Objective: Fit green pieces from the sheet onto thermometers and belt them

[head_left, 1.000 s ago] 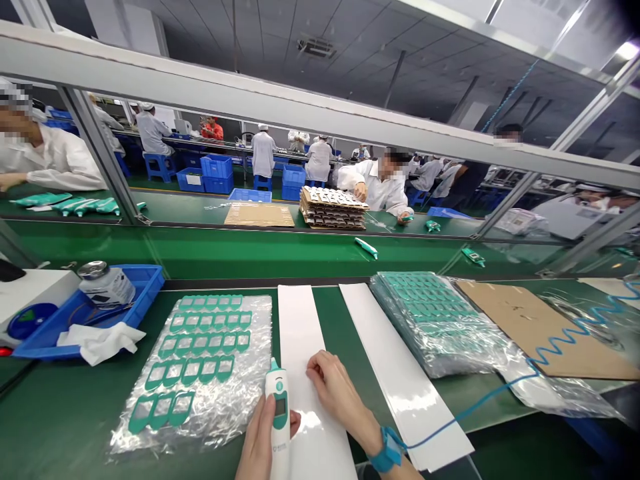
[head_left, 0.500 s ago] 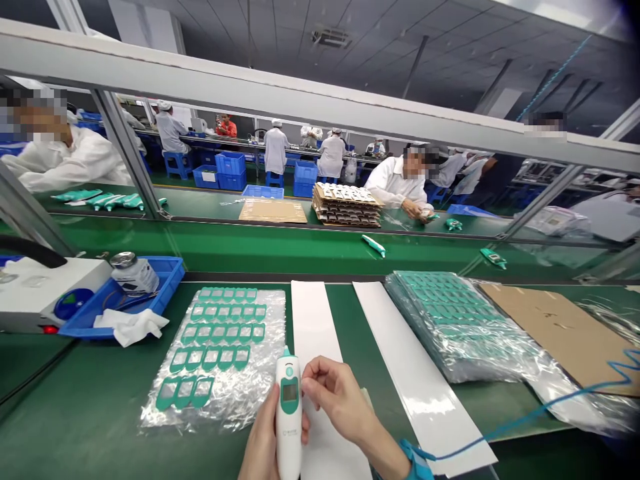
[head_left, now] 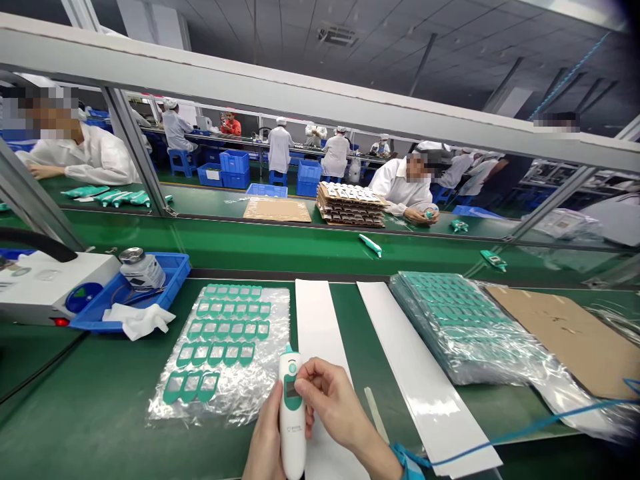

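Bright, even factory light falls from overhead, leaving only faint shadows on the green conveyor table (head_left: 100, 400). Glare streaks the clear plastic sheet (head_left: 235, 393) and the white strip (head_left: 435, 407). The wide lens bows the metal frame rail (head_left: 300, 87), the upper right corner darkens, and the far workers (head_left: 280, 150) look soft.

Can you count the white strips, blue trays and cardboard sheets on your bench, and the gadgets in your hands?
White strips: 2
Blue tray: 1
Cardboard sheet: 1
Handheld thermometer: 1
Total: 5
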Motion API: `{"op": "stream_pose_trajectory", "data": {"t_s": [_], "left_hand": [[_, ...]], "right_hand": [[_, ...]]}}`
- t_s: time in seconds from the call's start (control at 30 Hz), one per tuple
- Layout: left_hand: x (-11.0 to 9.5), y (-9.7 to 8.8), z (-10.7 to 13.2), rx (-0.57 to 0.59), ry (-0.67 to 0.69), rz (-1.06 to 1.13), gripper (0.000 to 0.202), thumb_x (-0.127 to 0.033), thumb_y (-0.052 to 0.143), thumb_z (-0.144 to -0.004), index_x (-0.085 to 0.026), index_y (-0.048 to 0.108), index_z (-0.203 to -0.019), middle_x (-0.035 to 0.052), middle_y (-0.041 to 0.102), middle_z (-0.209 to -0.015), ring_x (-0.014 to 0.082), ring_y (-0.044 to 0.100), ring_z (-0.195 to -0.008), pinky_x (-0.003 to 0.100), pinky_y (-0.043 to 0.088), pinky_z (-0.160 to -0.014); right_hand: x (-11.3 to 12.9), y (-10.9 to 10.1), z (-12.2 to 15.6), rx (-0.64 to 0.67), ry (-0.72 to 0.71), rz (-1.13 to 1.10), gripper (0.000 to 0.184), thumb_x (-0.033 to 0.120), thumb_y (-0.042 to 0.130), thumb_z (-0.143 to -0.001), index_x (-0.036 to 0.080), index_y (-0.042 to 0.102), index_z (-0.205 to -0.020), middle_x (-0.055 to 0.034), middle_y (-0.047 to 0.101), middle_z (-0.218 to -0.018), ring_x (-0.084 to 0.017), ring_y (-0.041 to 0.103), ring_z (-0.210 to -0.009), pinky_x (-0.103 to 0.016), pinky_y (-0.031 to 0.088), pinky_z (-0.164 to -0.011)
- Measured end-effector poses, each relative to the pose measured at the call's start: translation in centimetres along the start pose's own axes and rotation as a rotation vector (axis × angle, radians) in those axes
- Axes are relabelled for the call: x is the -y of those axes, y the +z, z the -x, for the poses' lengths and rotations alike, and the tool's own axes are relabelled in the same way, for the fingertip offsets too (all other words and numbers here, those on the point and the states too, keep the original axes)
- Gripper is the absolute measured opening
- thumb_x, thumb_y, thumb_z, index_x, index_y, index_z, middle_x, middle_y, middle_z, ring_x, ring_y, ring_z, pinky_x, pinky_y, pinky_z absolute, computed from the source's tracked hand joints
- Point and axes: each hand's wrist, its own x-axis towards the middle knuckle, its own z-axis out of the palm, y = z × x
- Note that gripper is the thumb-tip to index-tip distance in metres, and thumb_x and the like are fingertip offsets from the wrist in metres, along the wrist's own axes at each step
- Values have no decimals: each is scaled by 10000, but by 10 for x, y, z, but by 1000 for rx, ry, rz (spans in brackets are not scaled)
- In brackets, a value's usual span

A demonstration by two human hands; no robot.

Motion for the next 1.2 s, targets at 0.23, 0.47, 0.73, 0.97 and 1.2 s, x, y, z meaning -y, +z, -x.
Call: {"op": "stream_pose_trajectory", "data": {"t_s": [0.23, 0.47, 0.73, 0.97, 1.2], "left_hand": [[6, -6, -6, -78, 28, -21, 450, -583, 644, -735, -135, 665, -711, 38, 608, -620, 157, 514, -565, 268, 416, -549], [5, -5, -2, -39, 33, 16, 418, -563, 640, -752, -145, 651, -748, 16, 590, -596, 166, 544, -606, 257, 436, -568], [-1, -5, 7, -106, 43, -78, 478, -436, 721, -723, -167, 548, -1078, -7, 636, -643, 152, 549, -573, 249, 434, -540], [-8, -8, 9, 127, 138, -209, 323, -479, 657, -790, -177, 546, -818, -46, 512, -489, 79, 427, -439, 207, 338, -462], [-13, -2, 17, 157, 146, -322, 397, -517, 661, -768, -187, 490, -909, -63, 501, -476, 69, 403, -411, 193, 322, -433]], "right_hand": [[0, 2, 0, -18, -26, 38, 306, 441, 670, -766, 169, 532, -742, 52, 494, -492, -101, 480, -341, -199, 369, -306], [1, 4, 3, -44, -65, 143, 215, 354, 616, -805, 169, 535, -731, 44, 501, -538, -98, 492, -359, -195, 366, -322], [9, -2, 6, -88, -225, 388, 146, 264, 531, -871, 172, 547, -760, 21, 544, -618, -108, 530, -491, -220, 412, -478], [18, -8, 12, -103, -348, 452, 116, 187, 515, -880, 178, 537, -766, 8, 538, -710, -115, 495, -629, -225, 408, -598], [12, -4, 12, -118, -489, 576, 107, 138, 480, -890, 185, 508, -798, -1, 515, -770, -122, 501, -680, -233, 403, -628]]}}
